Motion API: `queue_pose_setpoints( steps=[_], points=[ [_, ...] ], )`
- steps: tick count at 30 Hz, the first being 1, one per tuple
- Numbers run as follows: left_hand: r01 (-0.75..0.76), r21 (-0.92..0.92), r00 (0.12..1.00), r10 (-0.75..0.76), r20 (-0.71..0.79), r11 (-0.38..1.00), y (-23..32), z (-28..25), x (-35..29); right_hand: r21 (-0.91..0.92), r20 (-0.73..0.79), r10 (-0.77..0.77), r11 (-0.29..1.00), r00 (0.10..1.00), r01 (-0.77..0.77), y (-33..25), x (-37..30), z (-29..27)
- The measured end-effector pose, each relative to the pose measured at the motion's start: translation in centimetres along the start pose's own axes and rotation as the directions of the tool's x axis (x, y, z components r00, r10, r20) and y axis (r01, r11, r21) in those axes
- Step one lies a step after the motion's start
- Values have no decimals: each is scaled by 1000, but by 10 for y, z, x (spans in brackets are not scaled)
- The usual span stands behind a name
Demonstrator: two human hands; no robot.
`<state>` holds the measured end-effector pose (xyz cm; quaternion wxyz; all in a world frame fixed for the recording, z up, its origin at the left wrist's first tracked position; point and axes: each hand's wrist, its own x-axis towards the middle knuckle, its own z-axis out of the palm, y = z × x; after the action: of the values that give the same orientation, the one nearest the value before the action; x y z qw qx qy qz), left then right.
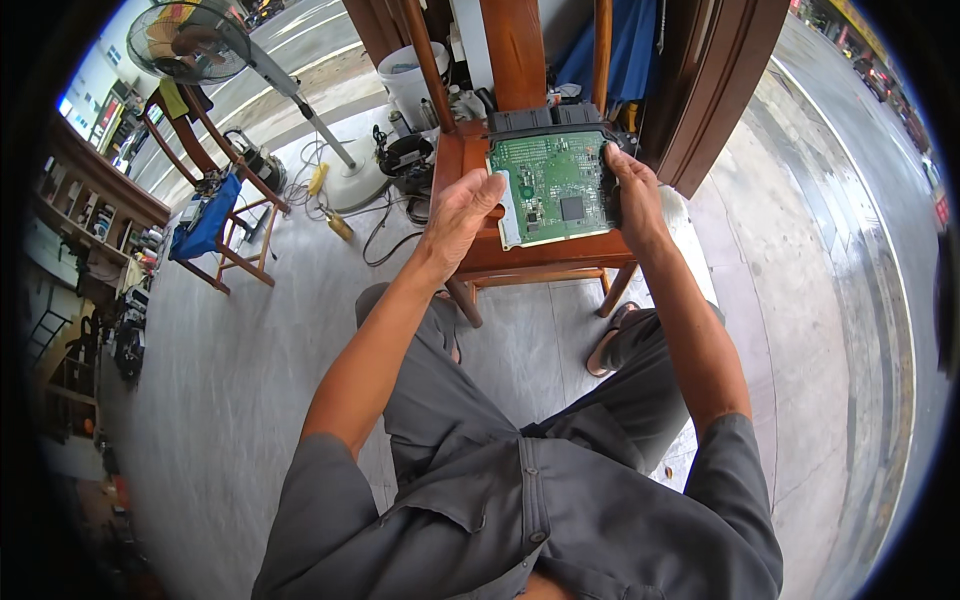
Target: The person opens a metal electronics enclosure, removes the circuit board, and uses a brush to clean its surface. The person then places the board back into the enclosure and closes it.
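A green circuit board (548, 185) with a dark square chip and a black connector block (540, 117) along its far edge is held up over the seat of a wooden chair (459, 155). My left hand (464, 212) grips its left edge, thumb lying on the pale metal strip there. At the right edge my right hand (634, 196) is closed on it, thumb on top near the far corner. The fingers of both hands are mostly hidden beneath the board.
A standing fan (190, 42) rises from a white round base at the left, with cables on the floor. Behind it is another chair (208, 215) with a blue cloth. A white bucket (404, 82) and bottles stand behind my chair. A wooden door frame (715, 95) borders the street.
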<state>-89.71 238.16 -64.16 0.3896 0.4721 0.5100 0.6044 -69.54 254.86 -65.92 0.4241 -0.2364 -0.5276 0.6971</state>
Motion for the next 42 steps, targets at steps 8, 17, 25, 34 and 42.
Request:
queue_pose_setpoints(
  steps=[8, 17, 25, 34, 42],
  points=[
    [-56, -107, 975, 31, -221, 993, -46, -1, 59, 8, -39, -10, 1000, 999, 11, 32, 38, 7],
    [77, -315, 944, -171, -281, 946, -70, -25, 93, -31, -49, 183, 982, 982, -185, 62, 66, 19],
    [-32, -458, 859, -210, -467, 888, -54, -100, 109, -330, 180, 199, 935, 963, -132, 48, 91, 33],
    [-93, -414, 782, -191, -593, 905, -46, -117, 108, -871, -184, -320, 492, 929, -3, 49, 178, -75],
    [-111, -420, 738, -208, -642, 901, -38, -111, 99, -958, -175, -148, 255, 973, -133, 81, 198, -97]
  ],
)
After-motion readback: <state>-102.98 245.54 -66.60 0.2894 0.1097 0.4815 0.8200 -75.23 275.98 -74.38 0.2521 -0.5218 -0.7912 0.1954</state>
